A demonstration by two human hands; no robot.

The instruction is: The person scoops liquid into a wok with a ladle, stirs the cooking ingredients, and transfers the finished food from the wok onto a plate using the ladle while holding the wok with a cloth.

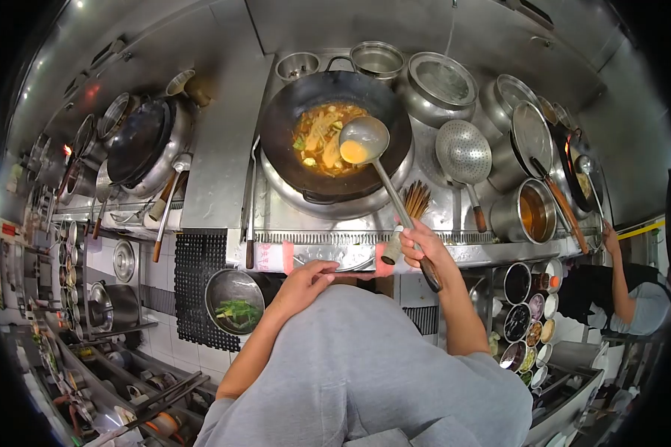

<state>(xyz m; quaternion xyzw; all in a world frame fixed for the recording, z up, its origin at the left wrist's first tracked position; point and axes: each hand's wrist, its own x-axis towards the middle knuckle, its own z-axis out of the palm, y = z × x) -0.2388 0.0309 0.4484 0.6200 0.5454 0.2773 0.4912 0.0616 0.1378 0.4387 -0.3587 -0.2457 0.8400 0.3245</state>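
My right hand (427, 249) is closed round the handle of a long metal ladle (364, 136). Some yellow-orange liquid lies in the ladle's bowl, which is over the right part of a black wok (283, 141). Inside the wok is a reddish broth with pale pieces and green bits (324, 141). My left hand (306, 287) holds nothing, its fingers near the front edge of the stove by a pink cloth strip (288, 257). Beside my right hand stands a bamboo brush (416, 200).
A perforated skimmer (464, 152) lies right of the wok, near lidded pots and a pot of brown liquid (537, 211). At the far right another person's arm (620, 279) reaches to a second wok. A bowl of greens (235, 302) is below left.
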